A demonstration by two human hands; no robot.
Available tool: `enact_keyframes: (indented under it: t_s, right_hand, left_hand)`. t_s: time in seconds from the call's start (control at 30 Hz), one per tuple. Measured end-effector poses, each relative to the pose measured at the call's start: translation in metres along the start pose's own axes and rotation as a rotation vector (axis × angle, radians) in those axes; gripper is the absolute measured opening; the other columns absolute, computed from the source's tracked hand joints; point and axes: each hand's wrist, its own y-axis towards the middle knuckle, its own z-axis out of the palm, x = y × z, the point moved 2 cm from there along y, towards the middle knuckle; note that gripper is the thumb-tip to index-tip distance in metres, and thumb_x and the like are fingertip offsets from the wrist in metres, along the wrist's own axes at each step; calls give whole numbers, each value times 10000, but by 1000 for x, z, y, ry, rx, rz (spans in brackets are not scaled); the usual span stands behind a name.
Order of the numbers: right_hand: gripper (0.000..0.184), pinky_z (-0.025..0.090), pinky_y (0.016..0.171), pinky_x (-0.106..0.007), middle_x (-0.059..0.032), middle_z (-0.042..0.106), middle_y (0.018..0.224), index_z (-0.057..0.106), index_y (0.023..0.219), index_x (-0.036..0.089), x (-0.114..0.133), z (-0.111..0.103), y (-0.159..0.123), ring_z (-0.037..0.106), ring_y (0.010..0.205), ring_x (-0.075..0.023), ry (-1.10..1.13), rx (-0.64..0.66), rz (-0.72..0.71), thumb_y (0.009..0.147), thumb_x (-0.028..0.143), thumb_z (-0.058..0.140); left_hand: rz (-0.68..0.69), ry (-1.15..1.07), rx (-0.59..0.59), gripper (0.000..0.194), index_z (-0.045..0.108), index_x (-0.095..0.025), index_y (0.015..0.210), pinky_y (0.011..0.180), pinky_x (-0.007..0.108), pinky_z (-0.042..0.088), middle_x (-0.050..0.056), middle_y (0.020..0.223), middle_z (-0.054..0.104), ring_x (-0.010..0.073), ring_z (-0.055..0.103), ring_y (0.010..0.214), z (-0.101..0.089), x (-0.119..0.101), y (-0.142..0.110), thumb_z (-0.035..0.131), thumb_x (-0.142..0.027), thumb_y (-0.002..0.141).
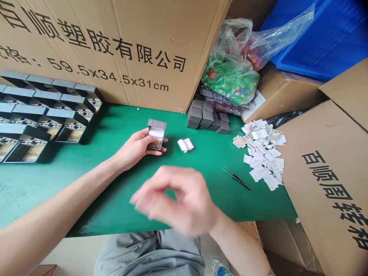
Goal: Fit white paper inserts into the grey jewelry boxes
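My left hand grips a small grey jewellery-type box with its lid raised. White lining shows inside the lid, and my thumb lies over the yellowish insert at the bottom. In front of my body, over the green tabletop, my right hand is smeared by motion. Its fingers are curled towards the thumb, but whether they meet or hold anything is not clear. Two small white padded pieces lie just right of the box. Black-handled tweezers rest farther right on the table.
Rows of opened grey boxes stand at the left. Closed grey boxes are stacked at the back, beside plastic bags of coloured pieces. White cards lie heaped at the right. Large cartons border the green table.
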Motion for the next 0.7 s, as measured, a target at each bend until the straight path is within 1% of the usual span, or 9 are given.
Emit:
enact_keyframes:
  t_s: [0.03, 0.1, 0.17, 0.23, 0.27, 0.33, 0.43, 0.6, 0.7]
  right_hand:
    - [195, 545, 478, -225, -1, 746, 738, 791, 878, 249, -8, -8, 12, 620, 502, -117, 78, -49, 36, 919, 431, 733]
    - [215, 466, 432, -194, 22, 679, 658, 746, 870, 212, -30, -25, 32, 552, 473, -90, 133, -251, 104, 905, 425, 749]
    - [277, 406, 410, -199, 35, 639, 644, 717, 891, 199, -56, -38, 44, 498, 460, -81, 91, -418, 120, 895, 475, 744]
    - [304, 404, 437, -211, 42, 606, 624, 695, 885, 196, -76, -45, 46, 500, 487, -89, 16, -526, 89, 901, 498, 723]
    - [302, 417, 461, -219, 38, 603, 626, 695, 888, 195, -83, -46, 45, 513, 510, -96, -41, -537, 62, 914, 496, 704]
    - [291, 437, 507, -234, 26, 614, 643, 705, 894, 192, -89, -45, 40, 527, 547, -104, -167, -515, -7, 937, 478, 675]
    - [289, 446, 528, -244, 13, 641, 669, 713, 901, 191, -88, -47, 36, 535, 558, -106, -280, -501, -61, 958, 466, 645]
    - [281, 470, 523, -245, 6, 673, 669, 709, 891, 190, -85, -66, 39, 579, 543, -115, -356, -586, -90, 961, 452, 635]
    - [271, 466, 517, -248, 16, 654, 627, 708, 892, 194, -86, -78, 41, 575, 522, -118, -475, -624, -147, 967, 440, 620]
  left_hand:
    - [4, 3, 10, 203, 717, -162, 1024, 639, 260, 654, 107, 1027, 807, 217, 785, 796, 0, 1, 0, 705, -254, 844]
    - [10, 20, 28, 197, 725, -172, 1004, 661, 281, 670, 83, 985, 797, 222, 779, 812, -1, 3, 0, 691, -276, 840]
    - [21, 55, 25, 202, 731, -179, 991, 652, 306, 683, 69, 954, 784, 236, 774, 834, -1, 4, -1, 683, -283, 825]
    - [36, 110, 8, 211, 742, -179, 982, 626, 320, 689, 67, 930, 778, 255, 772, 858, -1, 5, -1, 686, -298, 816]
    - [41, 143, 5, 221, 751, -176, 983, 623, 325, 691, 70, 919, 780, 264, 772, 872, -1, 6, -2, 691, -310, 818]
    - [49, 195, 5, 259, 772, -170, 1014, 629, 324, 695, 79, 924, 794, 275, 779, 892, -1, 6, -2, 699, -335, 828]
    - [50, 221, 15, 308, 790, -168, 1071, 636, 305, 693, 82, 959, 813, 281, 793, 916, -1, 7, -2, 714, -344, 830]
    - [69, 209, 32, 323, 796, -180, 1102, 669, 311, 701, 82, 1045, 821, 300, 799, 988, -1, 7, -1, 748, -325, 818]
    - [80, 202, 30, 328, 794, -187, 1105, 679, 314, 702, 75, 1021, 823, 296, 802, 978, -1, 6, -2, 780, -334, 811]
